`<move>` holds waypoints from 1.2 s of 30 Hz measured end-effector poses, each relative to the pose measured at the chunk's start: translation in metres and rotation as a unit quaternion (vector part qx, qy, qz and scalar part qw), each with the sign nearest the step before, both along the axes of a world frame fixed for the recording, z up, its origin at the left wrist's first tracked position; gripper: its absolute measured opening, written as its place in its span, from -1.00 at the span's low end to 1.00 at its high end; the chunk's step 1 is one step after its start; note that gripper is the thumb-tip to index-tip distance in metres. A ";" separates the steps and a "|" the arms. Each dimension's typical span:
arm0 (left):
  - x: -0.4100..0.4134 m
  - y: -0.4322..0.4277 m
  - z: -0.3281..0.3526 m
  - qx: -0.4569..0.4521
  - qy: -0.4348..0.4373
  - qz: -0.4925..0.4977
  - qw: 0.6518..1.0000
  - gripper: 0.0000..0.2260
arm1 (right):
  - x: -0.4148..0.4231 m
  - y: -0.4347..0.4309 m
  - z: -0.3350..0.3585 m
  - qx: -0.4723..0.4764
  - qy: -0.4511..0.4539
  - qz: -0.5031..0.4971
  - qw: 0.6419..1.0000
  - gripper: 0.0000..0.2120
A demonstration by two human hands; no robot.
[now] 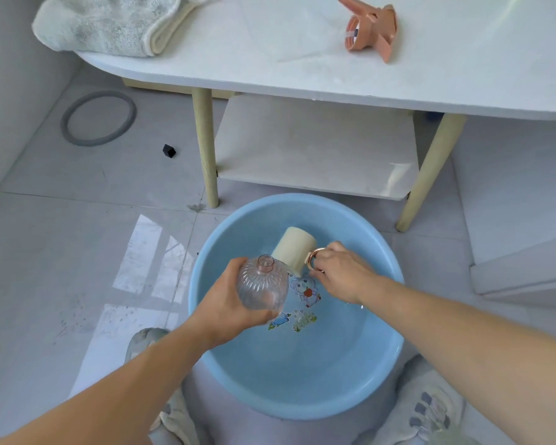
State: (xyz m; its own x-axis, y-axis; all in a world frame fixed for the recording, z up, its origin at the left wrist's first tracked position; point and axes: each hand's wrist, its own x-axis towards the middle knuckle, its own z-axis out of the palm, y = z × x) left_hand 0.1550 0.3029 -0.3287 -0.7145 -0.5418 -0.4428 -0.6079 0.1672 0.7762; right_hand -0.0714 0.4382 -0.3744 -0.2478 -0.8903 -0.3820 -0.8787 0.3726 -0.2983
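Over the blue basin: both hands meet above its far half, the left hand with a bottle and the right hand with a mug.
Left hand: curled round the lower body of the bottle from the left and from beneath, gripping it.
Bottle: clear ribbed plastic, uncapped, tilted with its open neck pointing away from the person. It is held above the basin's left inner wall, with its neck just beside the mug.
Right hand: fingers closed on the mug's handle, a rose-gold ring; the palm faces down.
Mug: cream, tipped on its side inside the basin, with its base pointing away. It lies up and to the left of the right hand, between that hand and the bottle's neck.
Basin floor: a cartoon print shows just below the mug, between the two wrists.
Table: white, beyond the basin, with a lower shelf. It carries a folded towel at its left end and an orange spray head further right.
Floor: a grey ring and a small black block lie to the left, well apart from the basin.
Shoes: one on either side of the basin's near rim.
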 end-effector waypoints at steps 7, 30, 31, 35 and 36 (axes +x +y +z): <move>0.001 -0.001 -0.010 -0.003 -0.011 -0.008 1.000 -0.22 | -0.001 -0.007 -0.020 0.004 0.019 0.020 1.000 -0.70; 0.022 -0.008 0.002 -0.013 0.013 0.019 1.000 -0.21 | 0.025 -0.016 0.031 -0.036 -0.390 -0.388 0.834 -0.75; 0.023 -0.008 0.005 -0.016 0.016 0.018 1.000 -0.22 | 0.023 -0.016 0.039 -0.050 -0.402 -0.394 0.825 -0.75; 0.023 -0.008 0.015 -0.019 0.030 0.017 0.999 -0.23 | 0.021 -0.014 0.083 -0.087 -0.421 -0.385 0.816 -0.72; 0.022 -0.008 0.017 -0.022 0.035 0.016 0.999 -0.23 | 0.020 -0.013 0.093 -0.091 -0.416 -0.378 0.822 -0.72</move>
State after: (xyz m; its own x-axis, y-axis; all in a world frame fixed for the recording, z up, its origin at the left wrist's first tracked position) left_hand 0.1768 0.2945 -0.3114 -0.7240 -0.5832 -0.3683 -0.5588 0.1829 0.8089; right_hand -0.0518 0.4248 -0.2809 -0.4775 -0.6632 -0.5764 0.1191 0.6011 -0.7903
